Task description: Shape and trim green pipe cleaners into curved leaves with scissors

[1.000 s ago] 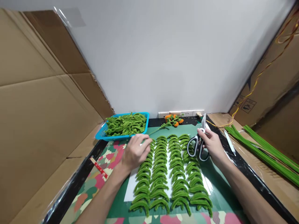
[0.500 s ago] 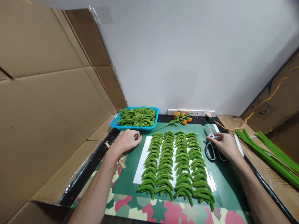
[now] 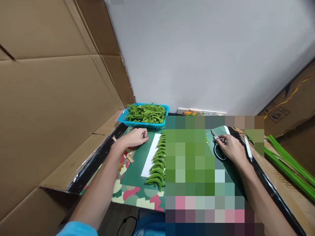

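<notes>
Scissors (image 3: 216, 140) in the right hand (image 3: 232, 148); left hand (image 3: 134, 138) near the blue basket (image 3: 145, 125)

Open strip of green mat (image 3: 138, 161) between left hand (image 3: 136, 137) and white sheet (image 3: 149, 159). Blue basket (image 3: 147, 125) blocks beyond that hand; cardboard wall (image 3: 61, 98) bounds left. Slim white tool (image 3: 248, 149), then green stems (image 3: 291, 174), right of right hand (image 3: 231, 147). Middle pixelated; clearance unreadable.

Creased brown cardboard (image 3: 49, 98) fills the frame's left side. A pale wall (image 3: 197, 59) spans the upper centre, a socket strip (image 3: 206, 113) low along it. At right, a yellow cord (image 3: 296, 90) crosses a second cardboard panel (image 3: 301, 105) (printed with a boxed mark). A black cable (image 3: 126, 217) curls at bottom, left of centre.
</notes>
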### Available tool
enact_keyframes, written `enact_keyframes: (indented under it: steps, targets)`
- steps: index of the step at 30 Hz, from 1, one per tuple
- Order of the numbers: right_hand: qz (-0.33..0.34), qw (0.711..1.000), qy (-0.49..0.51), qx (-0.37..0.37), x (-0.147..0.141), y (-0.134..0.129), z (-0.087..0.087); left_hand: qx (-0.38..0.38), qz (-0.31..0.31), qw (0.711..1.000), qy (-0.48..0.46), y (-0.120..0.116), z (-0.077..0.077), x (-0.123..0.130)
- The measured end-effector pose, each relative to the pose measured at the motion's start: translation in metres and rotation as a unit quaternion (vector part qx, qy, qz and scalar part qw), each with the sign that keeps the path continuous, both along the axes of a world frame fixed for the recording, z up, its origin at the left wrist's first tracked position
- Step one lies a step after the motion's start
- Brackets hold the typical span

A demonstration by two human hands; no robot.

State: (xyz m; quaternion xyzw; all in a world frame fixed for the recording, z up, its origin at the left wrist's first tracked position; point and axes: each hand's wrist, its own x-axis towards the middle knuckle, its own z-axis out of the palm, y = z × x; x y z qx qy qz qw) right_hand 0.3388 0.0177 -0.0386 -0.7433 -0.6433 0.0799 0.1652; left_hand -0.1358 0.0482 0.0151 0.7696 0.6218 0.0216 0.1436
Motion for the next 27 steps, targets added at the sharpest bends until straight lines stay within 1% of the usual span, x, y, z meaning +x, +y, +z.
enact_keyframes:
  steps: [4, 8, 13, 15, 17, 19, 23, 27]
  targets:
    - [0.035, 0.998, -0.009, 0.051, 0.001, 0.001, -0.007, 0.018, 0.016, 1.000, -0.010, -0.001, 0.000, 0.002]
    - [0.066, 0.994, -0.007, 0.086, 0.001, 0.004, -0.010, 0.035, 0.013, 0.999, -0.016, -0.002, 0.003, 0.009]
    - [0.098, 0.985, 0.020, 0.139, -0.007, 0.004, -0.008, 0.037, 0.004, 0.999, 0.002, 0.000, 0.003, 0.013]
    - [0.121, 0.980, 0.042, 0.156, -0.013, 0.003, -0.006, 0.044, 0.013, 0.999, 0.016, 0.002, 0.005, 0.013]
    - [0.154, 0.967, 0.073, 0.192, -0.019, 0.001, -0.003, 0.057, 0.026, 0.998, 0.032, 0.003, 0.006, 0.011]
    - [0.168, 0.964, 0.079, 0.192, -0.023, 0.000, -0.001, 0.057, 0.029, 0.997, 0.045, 0.005, 0.006, 0.008]
    - [0.179, 0.970, 0.059, 0.151, -0.027, -0.001, 0.002, 0.040, 0.036, 0.997, 0.059, 0.009, 0.002, 0.005]
    - [0.163, 0.975, 0.047, 0.146, -0.026, 0.000, 0.001, 0.028, 0.035, 0.997, 0.061, 0.011, -0.001, 0.003]
